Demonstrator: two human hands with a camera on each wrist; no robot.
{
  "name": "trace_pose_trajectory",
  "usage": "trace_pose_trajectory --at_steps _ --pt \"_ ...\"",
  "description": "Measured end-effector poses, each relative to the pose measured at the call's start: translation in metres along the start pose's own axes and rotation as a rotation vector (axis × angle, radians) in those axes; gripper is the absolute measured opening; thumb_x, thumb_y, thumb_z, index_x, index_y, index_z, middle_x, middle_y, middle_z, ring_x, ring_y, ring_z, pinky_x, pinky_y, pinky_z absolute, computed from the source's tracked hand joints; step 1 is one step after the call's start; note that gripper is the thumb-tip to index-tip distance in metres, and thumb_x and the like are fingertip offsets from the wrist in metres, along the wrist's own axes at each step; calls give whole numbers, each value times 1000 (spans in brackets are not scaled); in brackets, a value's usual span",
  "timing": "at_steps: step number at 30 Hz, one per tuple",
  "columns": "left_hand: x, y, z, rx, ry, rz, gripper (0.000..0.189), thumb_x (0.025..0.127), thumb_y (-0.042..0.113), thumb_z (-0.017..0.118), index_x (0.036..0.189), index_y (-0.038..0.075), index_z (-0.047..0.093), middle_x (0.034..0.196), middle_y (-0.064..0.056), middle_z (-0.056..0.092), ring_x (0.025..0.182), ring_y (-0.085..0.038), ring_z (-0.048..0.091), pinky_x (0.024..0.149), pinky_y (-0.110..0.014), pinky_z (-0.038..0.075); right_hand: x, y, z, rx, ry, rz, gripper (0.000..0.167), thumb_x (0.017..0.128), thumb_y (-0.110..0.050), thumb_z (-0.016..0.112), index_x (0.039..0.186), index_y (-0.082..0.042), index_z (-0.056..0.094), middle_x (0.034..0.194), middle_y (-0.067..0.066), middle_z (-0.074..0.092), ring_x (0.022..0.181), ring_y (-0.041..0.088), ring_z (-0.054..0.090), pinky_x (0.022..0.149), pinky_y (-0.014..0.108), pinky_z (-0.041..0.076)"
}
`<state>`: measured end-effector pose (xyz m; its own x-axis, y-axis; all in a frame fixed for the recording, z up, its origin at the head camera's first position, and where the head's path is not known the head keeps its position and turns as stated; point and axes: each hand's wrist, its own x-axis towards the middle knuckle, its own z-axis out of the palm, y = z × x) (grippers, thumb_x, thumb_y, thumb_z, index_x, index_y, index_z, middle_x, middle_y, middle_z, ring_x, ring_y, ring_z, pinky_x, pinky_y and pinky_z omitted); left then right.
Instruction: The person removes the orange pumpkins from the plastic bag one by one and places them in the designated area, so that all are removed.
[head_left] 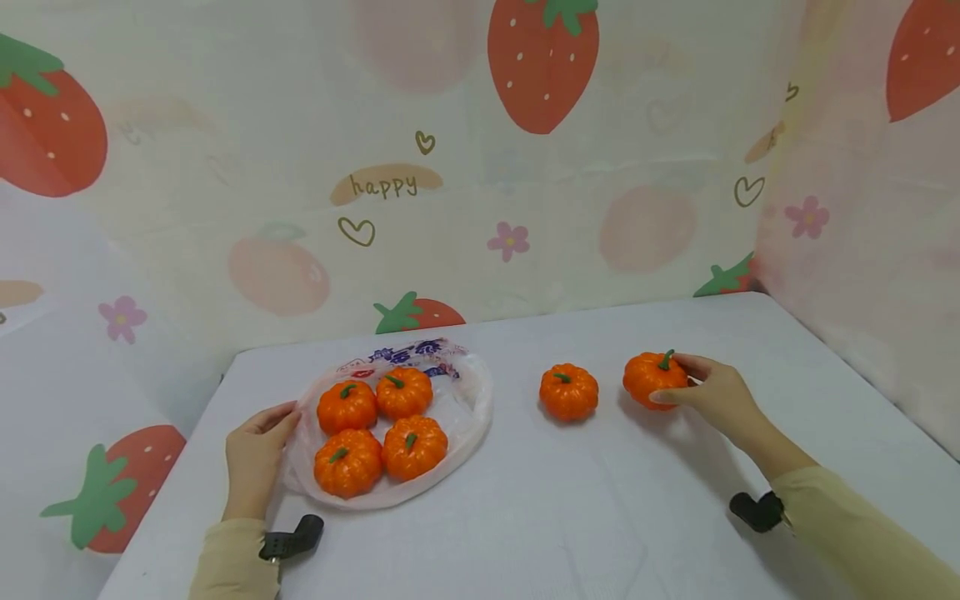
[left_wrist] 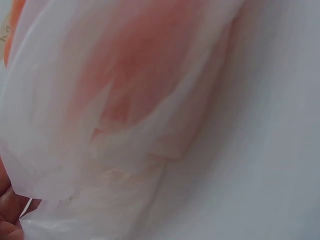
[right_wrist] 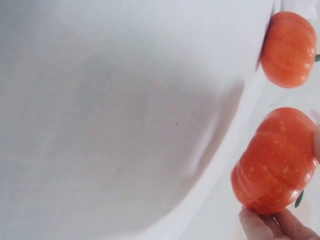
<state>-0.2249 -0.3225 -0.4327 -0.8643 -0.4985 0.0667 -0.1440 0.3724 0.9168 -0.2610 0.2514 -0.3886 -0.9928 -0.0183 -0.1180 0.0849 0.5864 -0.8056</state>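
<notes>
Your right hand (head_left: 712, 396), fingers partly spread around it, grips a glossy orange ribbed pumpkin (head_left: 647, 382), right of the frame; likely light, stiff and slick, so hold its sides. Your left hand (head_left: 255, 450) pinches a translucent white plastic bag (head_left: 474, 417), lower left, probably floppy.

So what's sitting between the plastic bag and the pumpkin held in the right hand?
A single loose pumpkin sits between the plastic bag and the held pumpkin, on the white table. The head view shows it.
</notes>
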Motion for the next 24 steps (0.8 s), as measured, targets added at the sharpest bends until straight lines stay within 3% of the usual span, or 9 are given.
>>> trace_pose_trajectory --at_steps 6,13,20,24 --pt "0 1 0 -1 -2 5 40 96 33 65 127 7 67 101 19 73 88 16 55 78 0 44 7 -1 2 -9 -9 24 95 84 -39 79 153 3 29 158 28 28 144 50 27 115 59 33" --pt "1 -1 0 -8 2 4 40 95 32 67 126 6 68 93 26 70 86 18 55 79 0 43 12 0 5 -26 -32 39 94 85 -38 77 153 5 28 157 31 28 145 49 25 116 60 29" --pt "2 -2 0 23 5 -2 39 96 32 66 126 8 68 105 12 74 87 16 54 77 0 43 16 1 7 -35 -48 52 94 85 -38 77 152 6 28 157 32 27 145 50 24 116 60 29" --pt "2 -1 0 17 4 -1 39 96 32 66 126 8 68 105 13 74 86 17 55 77 -1 44 18 1 8 -32 -54 56 93 86 -36 77 153 6 27 157 32 26 145 50 24 116 59 29"
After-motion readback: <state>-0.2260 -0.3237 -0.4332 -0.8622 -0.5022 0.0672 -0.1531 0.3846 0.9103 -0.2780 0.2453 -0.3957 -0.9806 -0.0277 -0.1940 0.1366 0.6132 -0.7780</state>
